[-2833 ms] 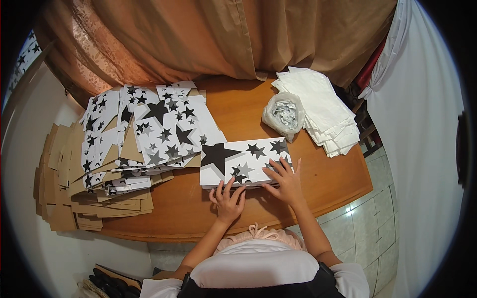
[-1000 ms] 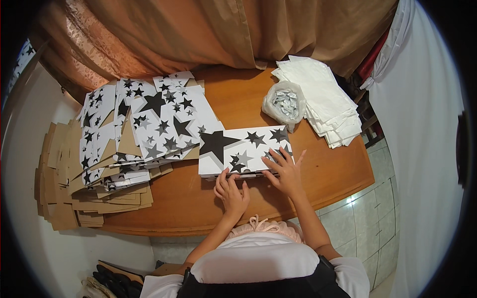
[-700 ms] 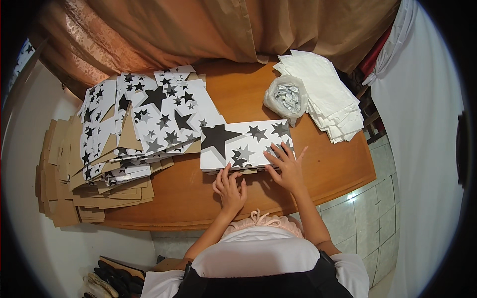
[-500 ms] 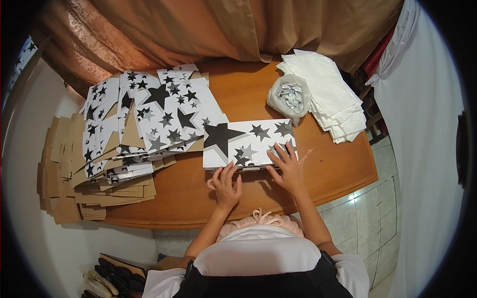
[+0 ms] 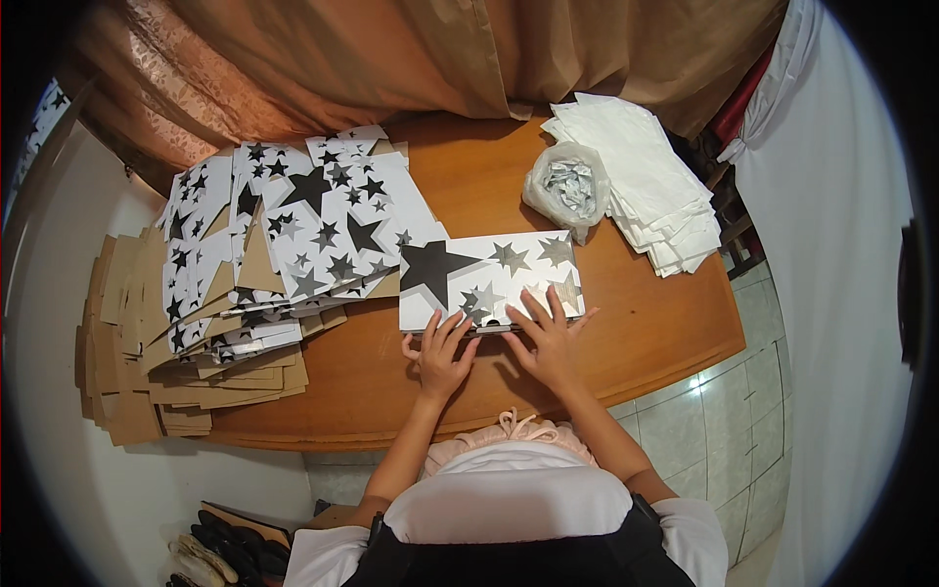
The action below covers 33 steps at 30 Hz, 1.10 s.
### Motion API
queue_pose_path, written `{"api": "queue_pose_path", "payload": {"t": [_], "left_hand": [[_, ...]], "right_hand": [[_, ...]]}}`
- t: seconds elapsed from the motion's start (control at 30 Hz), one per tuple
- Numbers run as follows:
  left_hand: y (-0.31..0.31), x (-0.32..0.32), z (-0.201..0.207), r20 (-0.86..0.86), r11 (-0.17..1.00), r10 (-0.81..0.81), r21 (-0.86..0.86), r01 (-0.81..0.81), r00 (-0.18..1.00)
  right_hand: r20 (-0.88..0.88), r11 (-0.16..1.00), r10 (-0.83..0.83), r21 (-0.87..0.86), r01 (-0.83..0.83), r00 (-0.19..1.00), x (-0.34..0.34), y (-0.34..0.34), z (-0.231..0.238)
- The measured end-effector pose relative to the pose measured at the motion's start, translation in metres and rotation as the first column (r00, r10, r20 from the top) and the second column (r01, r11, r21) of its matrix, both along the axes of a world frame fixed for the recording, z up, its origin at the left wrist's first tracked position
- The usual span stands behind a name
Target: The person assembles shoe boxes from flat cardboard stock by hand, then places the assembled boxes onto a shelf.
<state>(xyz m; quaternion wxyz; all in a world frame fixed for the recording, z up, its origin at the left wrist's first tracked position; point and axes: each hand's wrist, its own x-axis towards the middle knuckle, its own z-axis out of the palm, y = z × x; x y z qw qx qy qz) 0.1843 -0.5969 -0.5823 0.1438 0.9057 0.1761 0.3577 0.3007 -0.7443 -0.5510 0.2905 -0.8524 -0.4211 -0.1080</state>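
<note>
A white cardboard box [image 5: 528,284] printed with black and grey stars lies closed on the wooden table in front of me. My left hand [image 5: 446,354] rests its spread fingertips on the near edge of the lid, left of centre. On the same edge, further right, my right hand [image 5: 546,335] lies with fingers stretched over the top and thumb by the front. Neither hand is wrapped round anything. A small dark notch shows at the middle of the box's front edge, between the hands.
Flat star-printed cardboard pieces [image 5: 337,230] are piled at the left, over brown cardboard sheets [image 5: 122,323]. A plastic bag of small packets [image 5: 567,186] stands behind the box, beside a stack of white sheets [image 5: 655,176]. Curtains [image 5: 411,59] hang behind the table [image 5: 655,333].
My right hand has slid left along the near edge of the box. My left hand has come up a little, its fingers now on the lid's edge. The box has hardly moved.
</note>
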Motion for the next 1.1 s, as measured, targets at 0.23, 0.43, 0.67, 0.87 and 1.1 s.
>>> {"api": "queue_pose_path", "payload": {"t": [0.23, 0.43, 0.67, 0.87, 1.1], "left_hand": [[-0.005, 0.005, -0.002, 0.029, 1.0, -0.018, 0.003, 0.018, 0.999], [-0.002, 0.008, -0.001, 0.054, 1.0, -0.002, 0.025, 0.001, 0.999], [0.003, 0.011, 0.002, 0.079, 0.999, -0.039, 0.035, 0.037, 0.996], [0.005, 0.013, 0.006, 0.082, 0.997, -0.071, 0.001, 0.071, 0.994], [0.024, 0.011, 0.016, 0.081, 0.974, -0.225, 0.018, 0.224, 0.971]], "right_hand": [[-0.054, 0.998, -0.058, 0.031, 0.06, 0.997, -0.006, 0.015, -0.002], [-0.055, 0.996, -0.072, 0.051, 0.075, 0.996, -0.008, 0.018, 0.002], [0.057, 0.999, -0.042, 0.022, 0.04, 0.997, -0.003, 0.017, -0.005], [0.123, 0.998, -0.006, 0.061, -0.001, 0.992, 0.001, 0.015, -0.014], [0.135, 0.997, 0.003, 0.081, -0.014, 0.991, 0.003, 0.016, -0.019]]}}
